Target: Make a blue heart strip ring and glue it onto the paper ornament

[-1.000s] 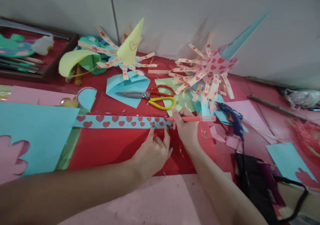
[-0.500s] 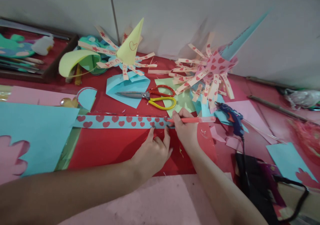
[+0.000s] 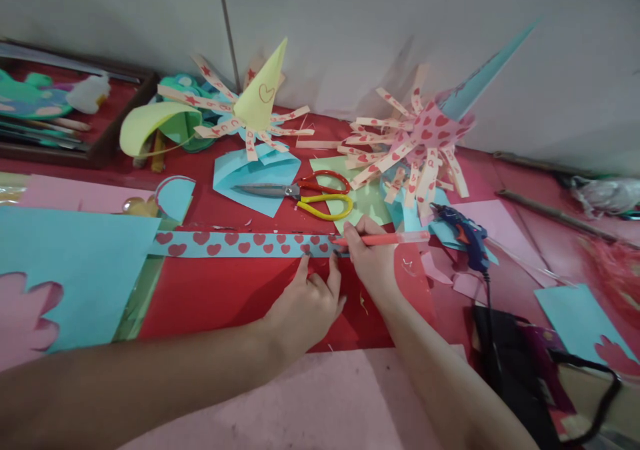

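A light blue paper strip (image 3: 220,245) lies across red paper, with a row of red hearts drawn along it. Gripped in my right hand (image 3: 373,257) is a red pen (image 3: 390,239), its tip at the right part of the strip. My left hand (image 3: 310,300) is open; two spread fingertips press on the strip's lower edge just left of the pen tip. Scissors (image 3: 295,190) with one red and one yellow handle lie behind the strip, blades pointing left. The strip's right end is hidden by my right hand.
Paper crafts with a yellow cone (image 3: 263,93) and a blue cone (image 3: 487,73) stand along the wall. A blue glue gun (image 3: 465,233) with a cord lies at right. Left are a dark wooden tray (image 3: 113,130) and blue paper sheets (image 3: 95,237).
Almost nothing differs. The pen in my right hand has shifted very slightly left along the strip; my left hand stays in place.
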Available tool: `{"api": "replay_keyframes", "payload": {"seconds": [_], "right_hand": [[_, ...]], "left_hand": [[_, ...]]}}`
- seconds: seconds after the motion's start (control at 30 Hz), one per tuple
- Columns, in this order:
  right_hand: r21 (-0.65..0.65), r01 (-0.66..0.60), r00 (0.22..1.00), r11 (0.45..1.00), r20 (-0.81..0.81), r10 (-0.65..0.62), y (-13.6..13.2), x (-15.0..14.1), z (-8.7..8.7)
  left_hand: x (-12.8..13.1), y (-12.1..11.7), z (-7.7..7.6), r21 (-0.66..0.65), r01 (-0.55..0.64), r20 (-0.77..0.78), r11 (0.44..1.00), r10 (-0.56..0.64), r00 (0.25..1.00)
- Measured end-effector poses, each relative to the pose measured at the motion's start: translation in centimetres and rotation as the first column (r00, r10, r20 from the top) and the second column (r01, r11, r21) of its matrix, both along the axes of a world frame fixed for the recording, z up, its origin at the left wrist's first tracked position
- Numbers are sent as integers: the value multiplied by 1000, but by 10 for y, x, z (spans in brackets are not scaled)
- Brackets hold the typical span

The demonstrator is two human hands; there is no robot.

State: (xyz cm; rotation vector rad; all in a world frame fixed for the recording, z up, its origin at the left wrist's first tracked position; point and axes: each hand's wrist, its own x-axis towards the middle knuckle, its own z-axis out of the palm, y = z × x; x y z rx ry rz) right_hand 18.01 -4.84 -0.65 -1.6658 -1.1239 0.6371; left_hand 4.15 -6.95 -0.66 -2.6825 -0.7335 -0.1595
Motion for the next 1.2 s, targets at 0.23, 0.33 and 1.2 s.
{"api": "replay_keyframes", "payload": {"seconds": [0.23,0.33,1.2], "right_hand": [[17,25,999,1000,-38,-25,0,2,1],[23,51,993,998,-108,-48,1,3,1],[101,314,905,944,-331,-266,12,19,-14]], "left_hand": [[1,2,-1,-2,3,2,1000,-3,1000],[1,2,-1,-27,-1,6,1000,1,1000],[24,0,17,-242,-107,-138,964,75,988]]}}
